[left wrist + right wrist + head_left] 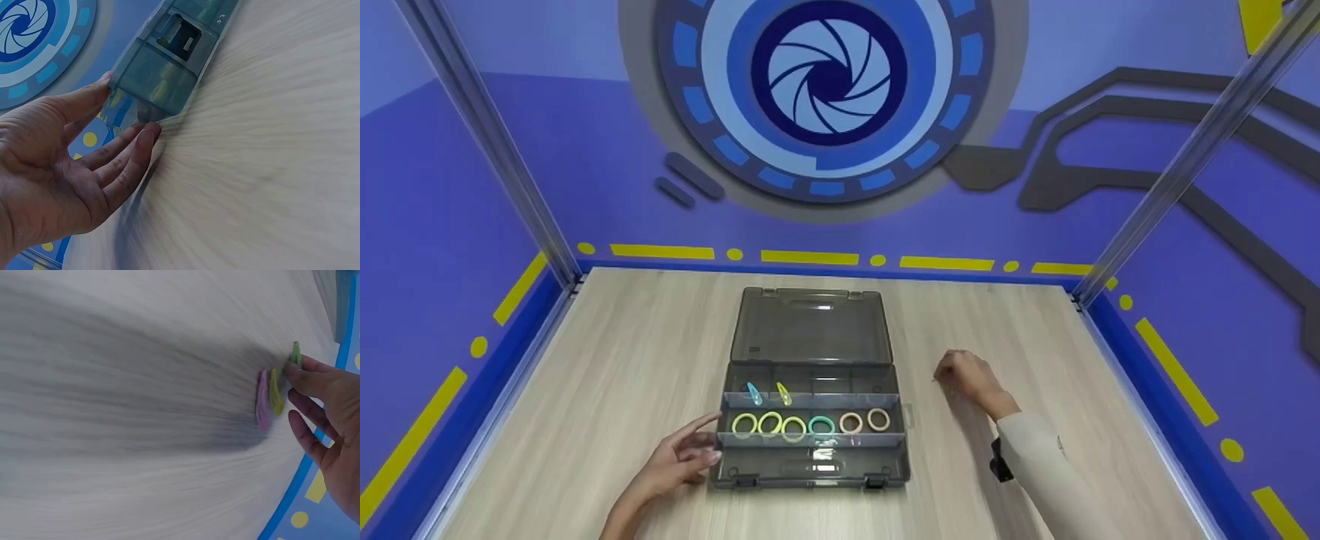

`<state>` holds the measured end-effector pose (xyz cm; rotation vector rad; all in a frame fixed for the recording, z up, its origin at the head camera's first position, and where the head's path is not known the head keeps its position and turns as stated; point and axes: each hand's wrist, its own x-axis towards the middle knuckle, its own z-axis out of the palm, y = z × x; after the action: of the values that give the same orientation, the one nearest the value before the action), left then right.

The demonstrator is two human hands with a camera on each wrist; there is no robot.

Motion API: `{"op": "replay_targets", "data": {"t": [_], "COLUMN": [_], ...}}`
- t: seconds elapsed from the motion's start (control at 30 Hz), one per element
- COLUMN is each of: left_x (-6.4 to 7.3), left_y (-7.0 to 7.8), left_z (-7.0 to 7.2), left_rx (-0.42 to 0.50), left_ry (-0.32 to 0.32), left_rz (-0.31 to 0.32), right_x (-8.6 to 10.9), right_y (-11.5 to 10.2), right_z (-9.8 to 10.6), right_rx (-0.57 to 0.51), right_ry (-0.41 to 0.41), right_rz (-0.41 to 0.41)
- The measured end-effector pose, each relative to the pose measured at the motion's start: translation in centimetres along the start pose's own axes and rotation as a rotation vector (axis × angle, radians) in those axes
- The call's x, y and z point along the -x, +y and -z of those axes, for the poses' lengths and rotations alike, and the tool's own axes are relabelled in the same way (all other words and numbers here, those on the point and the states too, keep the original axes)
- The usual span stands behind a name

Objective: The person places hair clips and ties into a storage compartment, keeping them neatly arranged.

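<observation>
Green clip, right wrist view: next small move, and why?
Probably carry the green clip left to the back row of the open box: the right hand pinches it, and that row holds a blue clip and a yellow clip.

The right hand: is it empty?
No, in the right wrist view the right hand pinches a small green clip, near a pink clip and a yellow clip.
</observation>
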<state>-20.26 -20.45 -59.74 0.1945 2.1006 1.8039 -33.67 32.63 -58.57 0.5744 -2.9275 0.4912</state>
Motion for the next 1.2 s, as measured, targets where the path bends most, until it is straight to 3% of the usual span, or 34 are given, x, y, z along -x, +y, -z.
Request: {"op": "replay_targets", "data": {"t": [0.3,0.5,0.83,0.97,1.2], "left_x": [0.0,0.0,0.0,0.0,0.0], "left_y": [-0.1,-0.1,-0.1,-0.1,0.0], "left_z": [0.0,0.0,-0.1,-0.1,-0.1], "left_rx": [0.001,-0.002,0.001,0.010,0.010], "left_ry": [0.008,0.010,0.023,0.016,0.020], "left_rz": [0.011,0.004,0.023,0.019,0.018], "right_x": [-0.2,-0.3,-0.2,-0.5,-1.0], "right_y": [-0.4,-0.6,-1.8,-2.5,-5.0], "right_z": [0.3,0.4,0.8,1.2,2.8], "right_rx": [-0.158,-0.303,-0.430,-0.503,-0.657], "right_ry": [0.026,0.112,0.261,0.288,0.147], "right_rz": [-0.060,-0.028,0.050,-0.013,-0.248]}}
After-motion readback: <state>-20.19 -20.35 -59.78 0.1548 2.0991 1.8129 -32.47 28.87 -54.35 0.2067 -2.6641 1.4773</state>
